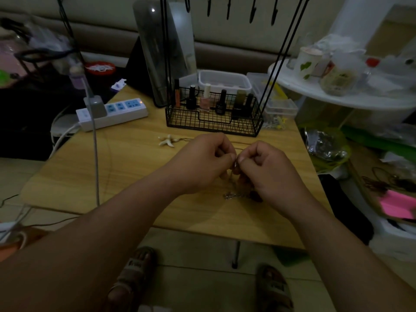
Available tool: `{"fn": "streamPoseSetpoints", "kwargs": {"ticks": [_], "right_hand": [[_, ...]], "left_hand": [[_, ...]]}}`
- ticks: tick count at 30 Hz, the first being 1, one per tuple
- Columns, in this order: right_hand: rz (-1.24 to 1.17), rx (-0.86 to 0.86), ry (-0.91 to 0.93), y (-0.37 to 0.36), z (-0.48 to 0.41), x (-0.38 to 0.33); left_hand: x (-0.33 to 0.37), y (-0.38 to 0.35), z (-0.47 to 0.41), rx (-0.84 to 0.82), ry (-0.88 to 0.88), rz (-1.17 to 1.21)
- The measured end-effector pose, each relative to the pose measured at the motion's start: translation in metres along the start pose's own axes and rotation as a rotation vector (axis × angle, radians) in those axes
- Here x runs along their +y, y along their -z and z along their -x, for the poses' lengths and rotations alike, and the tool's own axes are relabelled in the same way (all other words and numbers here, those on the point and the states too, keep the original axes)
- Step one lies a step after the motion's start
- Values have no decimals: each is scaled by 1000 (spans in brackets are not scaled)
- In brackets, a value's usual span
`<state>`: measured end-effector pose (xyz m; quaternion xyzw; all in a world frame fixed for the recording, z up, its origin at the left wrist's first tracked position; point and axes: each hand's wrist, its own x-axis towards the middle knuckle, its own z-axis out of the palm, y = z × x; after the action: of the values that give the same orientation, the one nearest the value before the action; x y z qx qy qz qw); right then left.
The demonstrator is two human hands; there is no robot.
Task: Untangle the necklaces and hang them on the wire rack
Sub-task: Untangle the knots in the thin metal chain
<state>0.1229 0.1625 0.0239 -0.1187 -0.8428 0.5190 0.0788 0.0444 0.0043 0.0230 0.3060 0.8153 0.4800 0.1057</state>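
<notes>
My left hand (202,163) and my right hand (267,170) meet over the middle of the wooden table (101,172), fingertips pinched together on a thin tangled necklace (235,164). Its chain hangs down to a silvery clasp and a dark pendant (243,195) lying on the table under my right wrist. A white starfish pendant (167,140) on a thin cord lies just left of my left hand. The black wire rack (213,118) stands behind my hands, its basket holding nail polish bottles. Its hooks (252,10) hang empty at the top of the view.
A white power strip (112,113) with a plugged charger and cable sits at the table's left. Clear plastic boxes (224,81) stand behind the rack. A cluttered white shelf (342,82) lies to the right, and bags and pink paper (396,203) sit lower right.
</notes>
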Motion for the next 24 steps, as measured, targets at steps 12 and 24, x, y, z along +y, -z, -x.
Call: {"fn": "streamPoseSetpoints", "kwargs": {"ticks": [12, 24], "right_hand": [[77, -21, 88, 2, -5, 5], [80, -2, 45, 1, -2, 1]], "left_hand": [[-5, -5, -2, 86, -31, 54], [-6, -7, 1, 58, -91, -47]]}}
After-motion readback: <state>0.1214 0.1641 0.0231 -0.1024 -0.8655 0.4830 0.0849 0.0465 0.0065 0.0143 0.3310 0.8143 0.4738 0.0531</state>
